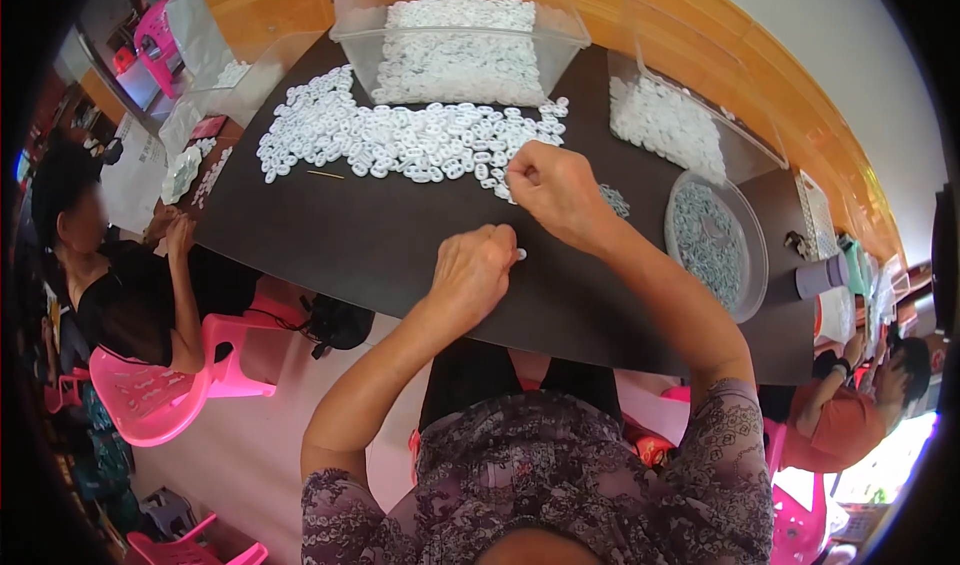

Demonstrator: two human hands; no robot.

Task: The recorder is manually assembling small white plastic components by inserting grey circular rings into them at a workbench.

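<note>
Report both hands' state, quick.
Left hand: closed, pinching a small white piece.
Right hand: closed at the white pieces; contents cannot be told.

A clear plastic tub (560,40) filled with white pieces was placed at the far edge of the dark table (380,245). A round clear dish (752,265) was set at the right. A pink plastic chair (160,395) was occupied by a seated person (120,295) at the left.
</note>
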